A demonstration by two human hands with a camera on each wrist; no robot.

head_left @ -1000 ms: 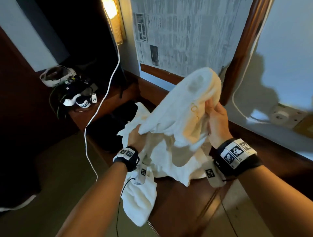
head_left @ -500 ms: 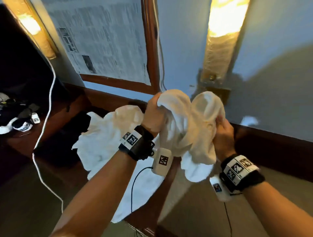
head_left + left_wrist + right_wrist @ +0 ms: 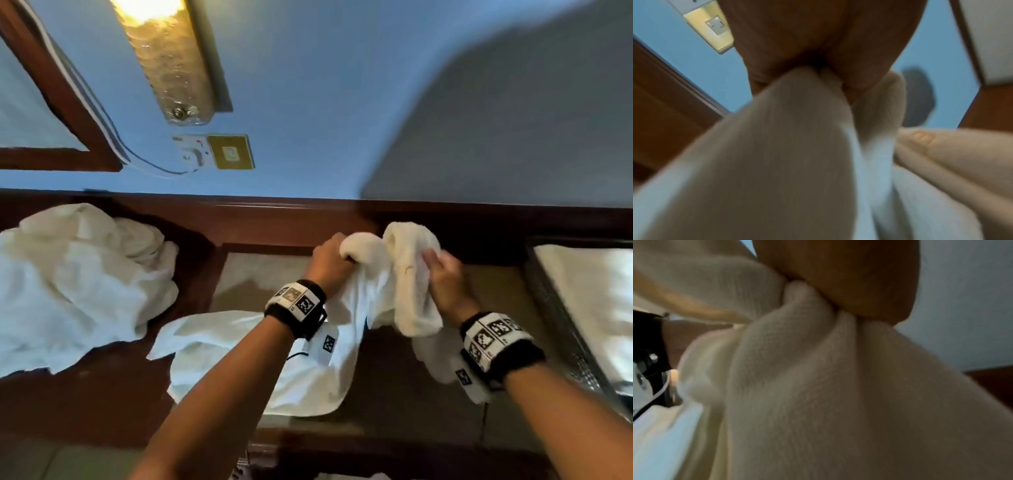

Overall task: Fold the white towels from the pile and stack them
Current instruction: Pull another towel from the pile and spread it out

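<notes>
From my head I see my left hand and right hand each clutching a bunch of the white towel above the dark wooden desk, the rumpled pile left. My wrist views show only fuzzy terry squeezed in fists against a blue wall.

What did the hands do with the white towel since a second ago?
Both hands, left hand and right hand, carried the bunched white terry towel rightward, away from the crumpled pile of white towels, and lowered it toward the dark wooden surface. Neither hand let go: each still grips its own bunch of the towel. The pile stayed where it was.
</notes>
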